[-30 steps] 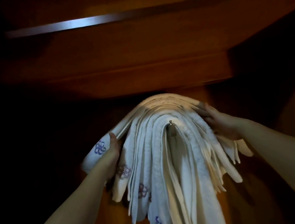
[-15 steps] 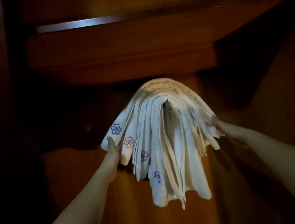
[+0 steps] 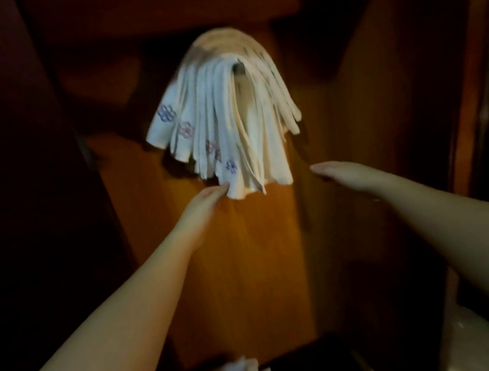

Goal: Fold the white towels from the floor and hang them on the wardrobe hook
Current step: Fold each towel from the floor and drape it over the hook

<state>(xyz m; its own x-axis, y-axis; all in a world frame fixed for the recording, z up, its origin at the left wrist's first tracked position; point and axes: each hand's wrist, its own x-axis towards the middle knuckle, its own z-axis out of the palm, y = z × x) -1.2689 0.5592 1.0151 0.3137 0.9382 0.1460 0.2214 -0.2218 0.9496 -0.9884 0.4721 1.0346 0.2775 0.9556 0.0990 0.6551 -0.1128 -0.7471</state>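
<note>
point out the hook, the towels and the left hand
hook (image 3: pixel 238 64): head view, its metal tip.
white towels (image 3: pixel 221 119): head view, middle of the hanging stack.
left hand (image 3: pixel 204 202): head view, back of the hand.

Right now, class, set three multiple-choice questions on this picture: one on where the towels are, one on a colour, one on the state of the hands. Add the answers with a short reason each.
1. Where is the stack of towels?
A. Draped over a hook on the wooden wardrobe panel
B. Spread flat on a bed
C. Folded inside a drawer

2. What colour are the towels?
A. Dark green
B. White with small embroidered flowers
C. Plain black

3. How are the left hand and right hand?
A. Both gripping the towels tightly
B. Both clenched into fists
C. Both with fingers straight, holding nothing

Answers:
1 A, the folded stack hangs down both sides of the hook.
2 B, blue and pink flowers mark the white edges.
3 C, the left fingertips reach the lowest towel edge; the right hand is clear of the stack.
</note>
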